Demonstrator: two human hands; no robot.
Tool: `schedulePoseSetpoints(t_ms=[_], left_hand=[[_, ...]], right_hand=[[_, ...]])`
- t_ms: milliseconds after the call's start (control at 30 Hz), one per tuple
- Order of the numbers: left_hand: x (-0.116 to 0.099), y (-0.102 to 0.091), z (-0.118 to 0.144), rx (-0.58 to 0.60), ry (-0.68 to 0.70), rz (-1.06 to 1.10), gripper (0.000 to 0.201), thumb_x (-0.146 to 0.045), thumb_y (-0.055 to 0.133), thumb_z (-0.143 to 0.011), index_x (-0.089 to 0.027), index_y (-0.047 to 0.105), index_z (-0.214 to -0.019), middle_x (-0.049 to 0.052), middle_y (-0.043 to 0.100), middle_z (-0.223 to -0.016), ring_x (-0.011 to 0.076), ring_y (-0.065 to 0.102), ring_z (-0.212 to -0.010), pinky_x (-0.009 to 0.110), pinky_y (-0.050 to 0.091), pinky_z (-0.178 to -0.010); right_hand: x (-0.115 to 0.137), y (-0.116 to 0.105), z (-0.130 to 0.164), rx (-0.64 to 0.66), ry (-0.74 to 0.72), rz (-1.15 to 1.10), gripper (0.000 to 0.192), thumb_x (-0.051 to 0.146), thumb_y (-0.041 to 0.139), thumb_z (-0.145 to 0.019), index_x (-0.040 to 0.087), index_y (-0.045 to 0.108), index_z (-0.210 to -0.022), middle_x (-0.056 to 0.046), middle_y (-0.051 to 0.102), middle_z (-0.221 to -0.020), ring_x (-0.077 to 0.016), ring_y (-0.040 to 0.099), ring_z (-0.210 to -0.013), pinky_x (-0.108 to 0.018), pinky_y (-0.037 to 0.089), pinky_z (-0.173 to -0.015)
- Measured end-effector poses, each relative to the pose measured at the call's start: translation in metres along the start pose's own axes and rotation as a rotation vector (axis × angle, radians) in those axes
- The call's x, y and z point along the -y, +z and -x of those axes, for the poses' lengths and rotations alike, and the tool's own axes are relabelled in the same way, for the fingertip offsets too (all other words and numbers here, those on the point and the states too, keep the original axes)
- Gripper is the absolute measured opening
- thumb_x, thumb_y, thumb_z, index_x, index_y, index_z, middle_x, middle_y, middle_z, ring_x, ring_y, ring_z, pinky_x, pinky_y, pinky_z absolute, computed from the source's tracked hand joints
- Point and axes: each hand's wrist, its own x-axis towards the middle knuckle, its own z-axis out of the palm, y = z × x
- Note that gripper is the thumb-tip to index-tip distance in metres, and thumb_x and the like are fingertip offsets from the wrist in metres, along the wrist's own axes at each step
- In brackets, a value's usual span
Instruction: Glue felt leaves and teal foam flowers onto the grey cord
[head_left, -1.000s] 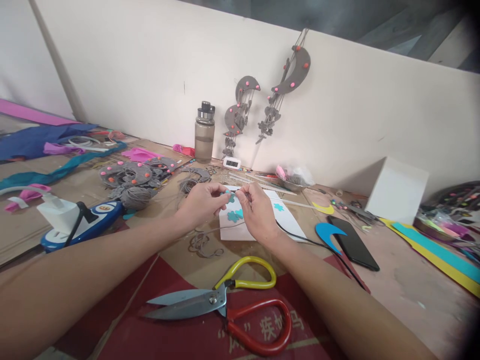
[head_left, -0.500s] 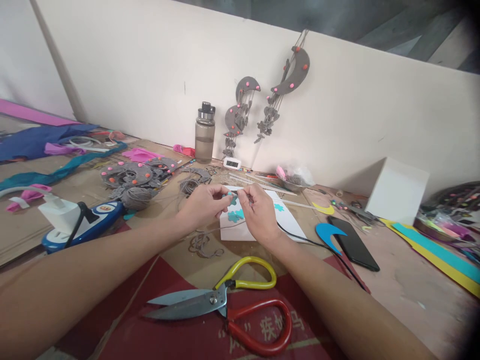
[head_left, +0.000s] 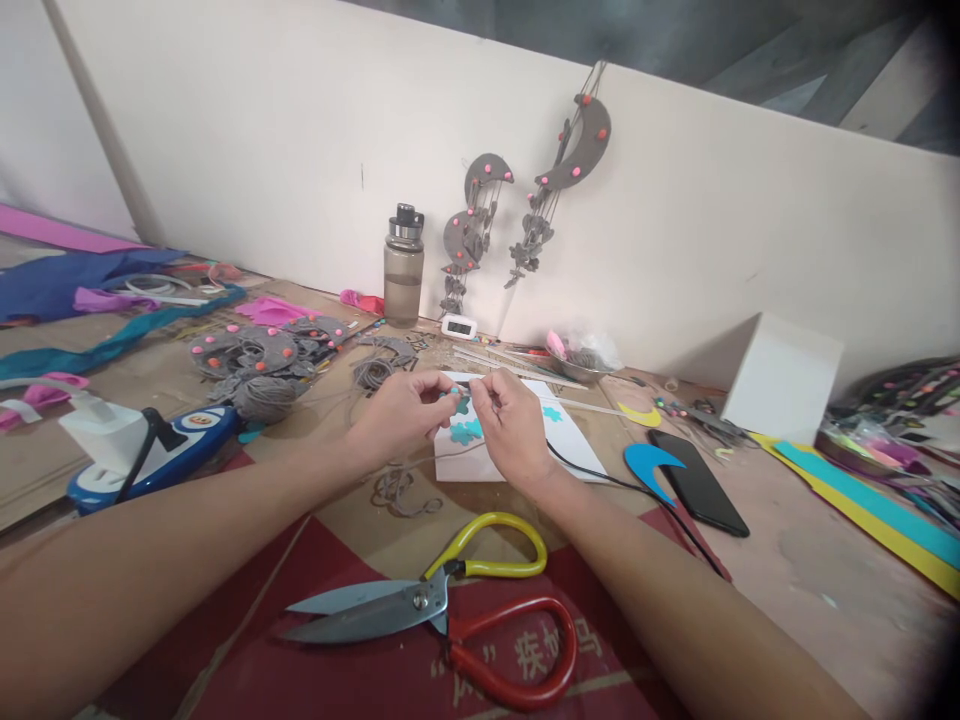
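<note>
Both hands remain raised together over the white sheet [head_left: 517, 440], as in the two earlier pictures; only the camera view has drifted slightly. The left hand [head_left: 397, 408] pinches a small teal cutout [head_left: 459, 403] between thumb and forefinger, fingers narrow. The right hand [head_left: 510, 420] meets it, fingertips closed on what looks like a thin thread, too fine to confirm. Further teal flower shapes [head_left: 466, 431] lie on the sheet directly beneath. The scissors [head_left: 442, 610] rest untouched near the forearms, blades shut. Judgement: fine fastening work continues, with no visible progress between pictures.
</note>
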Motion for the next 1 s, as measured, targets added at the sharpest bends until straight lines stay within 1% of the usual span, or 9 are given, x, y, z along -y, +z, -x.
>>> schedulePoseSetpoints(t_ms=[267, 433, 567, 700, 800, 1000], left_hand=[[-0.0004, 0.0012, -0.0005, -0.004, 0.011, -0.031, 0.020, -0.033, 0.052, -0.078, -0.016, 0.060, -0.070, -0.002, 0.058, -0.055, 0.0092, 0.049, -0.048, 0.020, 0.037, -0.049], [0.0033, 0.0003, -0.0010, 0.004, 0.014, 0.023, 0.018, -0.031, 0.051, -0.078, -0.016, 0.061, -0.073, -0.003, 0.055, -0.053, 0.0088, 0.048, -0.047, 0.020, 0.036, -0.049], [0.0052, -0.0007, -0.0017, 0.009, 0.011, 0.064, 0.017, -0.030, 0.052, -0.077, -0.016, 0.061, -0.073, -0.003, 0.056, -0.054, 0.0092, 0.050, -0.047, 0.021, 0.039, -0.051], [0.0026, -0.0029, -0.0018, 0.040, 0.024, 0.094, 0.020, -0.032, 0.053, -0.078, -0.015, 0.062, -0.074, -0.001, 0.058, -0.057, 0.0097, 0.052, -0.050, 0.021, 0.041, -0.053], [0.0018, -0.0045, -0.0026, 0.059, 0.036, 0.111, 0.019, -0.032, 0.054, -0.079, -0.015, 0.062, -0.074, -0.001, 0.057, -0.057, 0.0092, 0.052, -0.050, 0.021, 0.041, -0.054], [0.0036, -0.0054, -0.0041, 0.084, 0.016, 0.147, 0.021, -0.034, 0.055, -0.079, -0.015, 0.060, -0.073, -0.001, 0.057, -0.057, 0.0091, 0.052, -0.049, 0.022, 0.041, -0.054]], right_hand=[[-0.0016, 0.0016, 0.0001, -0.011, -0.001, 0.015, 0.029, 0.032, 0.042, -0.092, 0.021, 0.044, -0.065, 0.001, 0.048, -0.066, -0.0133, 0.043, -0.062, -0.026, 0.031, -0.058], [-0.0010, 0.0022, 0.0006, -0.003, -0.014, 0.025, 0.029, 0.031, 0.042, -0.092, 0.021, 0.045, -0.065, 0.001, 0.048, -0.064, -0.0131, 0.043, -0.061, -0.026, 0.031, -0.059], [-0.0003, 0.0023, 0.0006, 0.003, -0.007, -0.015, 0.029, 0.032, 0.043, -0.091, 0.021, 0.047, -0.065, 0.001, 0.050, -0.064, -0.0131, 0.044, -0.062, -0.026, 0.032, -0.059], [0.0002, 0.0015, 0.0005, 0.015, 0.002, -0.072, 0.029, 0.035, 0.044, -0.091, 0.021, 0.047, -0.066, 0.001, 0.051, -0.065, -0.0129, 0.045, -0.063, -0.025, 0.033, -0.059], [-0.0005, 0.0017, 0.0008, 0.020, 0.012, -0.096, 0.029, 0.035, 0.044, -0.091, 0.020, 0.049, -0.067, 0.001, 0.051, -0.066, -0.0125, 0.045, -0.064, -0.025, 0.033, -0.060], [-0.0028, 0.0039, 0.0016, 0.018, 0.051, -0.136, 0.030, 0.038, 0.045, -0.090, 0.020, 0.050, -0.068, 0.001, 0.051, -0.067, -0.0117, 0.045, -0.064, -0.024, 0.034, -0.059]])
